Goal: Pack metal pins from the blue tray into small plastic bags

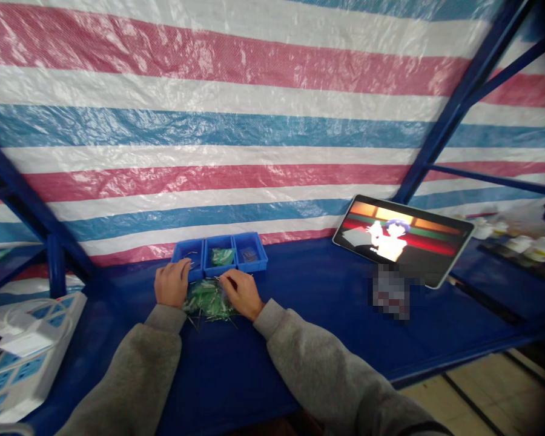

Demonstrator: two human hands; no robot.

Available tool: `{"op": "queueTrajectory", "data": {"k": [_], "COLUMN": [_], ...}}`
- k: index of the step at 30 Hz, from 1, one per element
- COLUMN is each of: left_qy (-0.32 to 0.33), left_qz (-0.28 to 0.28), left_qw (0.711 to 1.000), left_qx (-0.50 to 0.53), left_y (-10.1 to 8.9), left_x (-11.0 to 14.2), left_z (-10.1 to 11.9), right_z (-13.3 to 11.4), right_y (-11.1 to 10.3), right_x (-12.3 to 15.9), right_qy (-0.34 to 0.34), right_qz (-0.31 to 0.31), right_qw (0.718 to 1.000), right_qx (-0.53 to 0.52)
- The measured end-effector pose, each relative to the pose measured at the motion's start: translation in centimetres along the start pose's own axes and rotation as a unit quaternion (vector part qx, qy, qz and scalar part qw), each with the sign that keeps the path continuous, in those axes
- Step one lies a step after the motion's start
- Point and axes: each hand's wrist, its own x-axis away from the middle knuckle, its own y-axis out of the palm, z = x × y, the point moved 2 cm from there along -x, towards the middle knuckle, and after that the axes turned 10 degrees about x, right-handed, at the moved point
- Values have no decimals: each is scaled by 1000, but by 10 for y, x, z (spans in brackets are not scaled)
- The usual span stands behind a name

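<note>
A heap of small green parts with thin metal leads [208, 301] lies on the blue table surface [309, 303]. My left hand [171, 283] rests at the heap's left edge, fingers curled, close to the blue tray. My right hand [240, 292] sits on the heap's right side with its fingers pinched together; what they hold is too small to make out. Just behind the hands stands a blue three-compartment tray [219, 253]: thin leads in the left cell, green parts in the middle, a dark item in the right.
A tablet [402, 238] showing a video leans at the right against the striped tarp wall. A white power strip [22, 357] with cables lies at the left edge. Blue shelf posts [54, 260] frame both sides; white containers [533, 245] sit far right.
</note>
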Motion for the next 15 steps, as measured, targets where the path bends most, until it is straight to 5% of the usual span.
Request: {"op": "queueTrajectory", "data": {"k": [15], "left_qy": [35], "left_qz": [-15], "left_qw": [999], "left_qx": [-4], "left_y": [5], "left_x": [4], "left_z": [7], "right_z": [-1], "right_y": [-2], "right_x": [-1], "right_qy": [-1], "right_qz": [-2], "right_qw": [1000], "right_qx": [21]}}
